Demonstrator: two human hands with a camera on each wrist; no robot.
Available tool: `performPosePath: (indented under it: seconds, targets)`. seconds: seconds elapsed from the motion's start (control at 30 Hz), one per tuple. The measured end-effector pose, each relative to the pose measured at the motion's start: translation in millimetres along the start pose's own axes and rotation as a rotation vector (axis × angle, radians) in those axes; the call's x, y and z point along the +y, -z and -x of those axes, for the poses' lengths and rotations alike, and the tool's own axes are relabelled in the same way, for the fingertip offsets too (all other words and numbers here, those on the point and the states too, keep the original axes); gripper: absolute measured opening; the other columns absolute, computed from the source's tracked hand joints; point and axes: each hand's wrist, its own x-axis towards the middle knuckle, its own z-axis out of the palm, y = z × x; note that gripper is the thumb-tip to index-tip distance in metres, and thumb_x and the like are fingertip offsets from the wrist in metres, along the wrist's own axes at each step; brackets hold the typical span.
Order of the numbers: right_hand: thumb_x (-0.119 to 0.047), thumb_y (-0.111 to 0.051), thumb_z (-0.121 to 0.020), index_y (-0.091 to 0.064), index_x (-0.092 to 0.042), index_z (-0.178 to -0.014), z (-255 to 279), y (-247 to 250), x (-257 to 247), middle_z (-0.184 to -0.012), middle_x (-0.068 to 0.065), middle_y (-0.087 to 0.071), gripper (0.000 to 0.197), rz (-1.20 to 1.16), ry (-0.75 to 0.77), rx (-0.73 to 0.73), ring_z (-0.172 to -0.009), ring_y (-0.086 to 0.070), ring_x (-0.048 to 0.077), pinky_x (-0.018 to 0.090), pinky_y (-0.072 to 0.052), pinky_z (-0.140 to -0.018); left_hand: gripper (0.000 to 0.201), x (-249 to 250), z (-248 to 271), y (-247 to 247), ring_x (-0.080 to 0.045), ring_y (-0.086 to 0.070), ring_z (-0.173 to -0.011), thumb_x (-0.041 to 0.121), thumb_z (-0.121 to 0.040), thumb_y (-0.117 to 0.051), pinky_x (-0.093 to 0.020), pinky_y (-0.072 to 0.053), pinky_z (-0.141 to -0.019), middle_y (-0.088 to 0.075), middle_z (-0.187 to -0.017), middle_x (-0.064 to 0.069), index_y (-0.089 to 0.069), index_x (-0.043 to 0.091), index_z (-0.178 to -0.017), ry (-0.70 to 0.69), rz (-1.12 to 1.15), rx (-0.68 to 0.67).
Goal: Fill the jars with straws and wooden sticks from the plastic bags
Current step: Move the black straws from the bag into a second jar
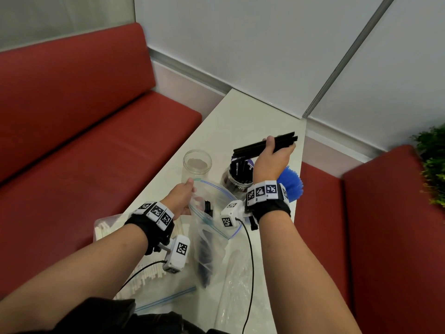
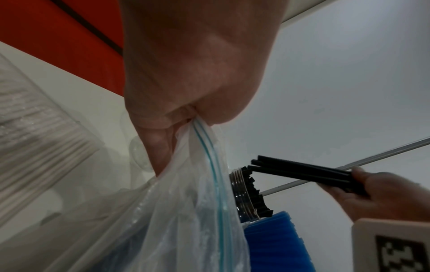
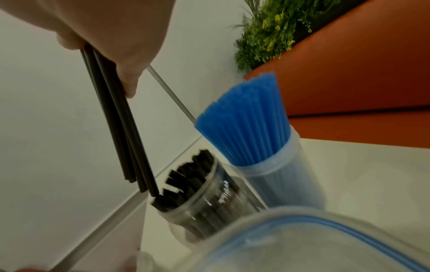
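Observation:
My right hand [image 1: 274,155] grips a small bundle of black straws [image 1: 255,147] above a clear jar [image 1: 237,182] part-filled with black straws; in the right wrist view the bundle's tips [image 3: 149,189] touch the straws at the jar's mouth [image 3: 186,185]. My left hand [image 1: 183,196] pinches the rim of an open zip bag [image 1: 216,208] that still holds black straws [image 1: 204,259]; the left wrist view shows the pinch on the blue zip edge [image 2: 204,139]. An empty clear jar [image 1: 197,165] stands behind the left hand. A jar of blue straws [image 3: 251,128] stands beside the black one.
A bag of white straws [image 1: 108,235] lies at the table's left edge, under my left forearm. Another flat zip bag [image 1: 168,297] lies near my body. The narrow white table [image 1: 240,121] runs between red bench seats [image 1: 96,153]. A green plant [image 1: 433,165] sits at far right.

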Motion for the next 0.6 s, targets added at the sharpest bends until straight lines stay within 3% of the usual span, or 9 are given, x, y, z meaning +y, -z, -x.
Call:
performPosePath:
  seconds: [0.1, 0.27, 0.33, 0.5, 0.6]
  targets:
    - [-0.019, -0.056, -0.103, -0.03, -0.003, -0.152, 3.3, 9.1, 13.4, -0.106, -0.007, -0.055, 0.058, -0.007, -0.039, 0.038, -0.097, -0.056, 0.009, -0.005, -0.038, -0.06, 0.042, 0.4, -1.0, 0.4, -0.031, -0.072, -0.06, 0.052, -0.1, -0.034, -0.032, -0.054, -0.046, -0.074, -0.091, -0.016, -0.049, 0.013, -0.097, -0.007, 0.001, 0.006]
    - [-0.016, -0.056, -0.103, -0.039, -0.004, -0.144, -5.0, 17.7, 9.8, -0.095, -0.014, -0.058, 0.045, 0.061, 0.027, 0.04, -0.083, -0.061, 0.002, -0.003, -0.04, -0.058, 0.041, 0.6, -1.8, 1.8, -0.029, -0.072, -0.061, 0.052, -0.101, -0.034, -0.032, -0.054, -0.047, -0.074, -0.091, -0.015, -0.049, 0.014, -0.097, -0.007, -0.005, 0.004]
    - [-0.016, -0.055, -0.103, -0.04, -0.003, -0.141, -7.5, 16.4, 6.9, -0.1, -0.004, -0.06, 0.043, 0.136, 0.055, 0.0, -0.087, -0.061, 0.013, -0.002, -0.04, -0.057, 0.041, 0.3, -0.7, 0.3, -0.03, -0.072, -0.061, 0.052, -0.101, -0.034, -0.032, -0.055, -0.047, -0.074, -0.087, -0.015, -0.049, 0.013, -0.097, 0.002, 0.006, -0.006]
    - [-0.018, -0.052, -0.104, -0.039, -0.004, -0.138, -8.8, -1.3, -5.0, -0.116, 0.013, -0.062, 0.039, 0.341, 0.133, -0.193, -0.091, -0.058, 0.02, 0.022, -0.045, -0.072, 0.04, 2.1, 3.8, -2.7, -0.027, -0.071, -0.058, 0.051, -0.102, -0.033, -0.03, -0.054, -0.047, -0.074, -0.086, -0.014, -0.048, 0.014, -0.096, 0.005, 0.0, -0.009]
    - [-0.017, -0.053, -0.103, -0.04, -0.003, -0.136, -12.1, -11.5, -12.2, -0.109, 0.01, -0.062, 0.038, 0.301, 0.179, -0.214, -0.084, -0.061, 0.018, 0.007, -0.043, -0.057, 0.04, 2.8, 5.4, -1.8, -0.025, -0.071, -0.058, 0.051, -0.102, -0.033, -0.029, -0.054, -0.046, -0.074, -0.085, -0.012, -0.049, 0.014, -0.096, 0.002, -0.007, 0.004]
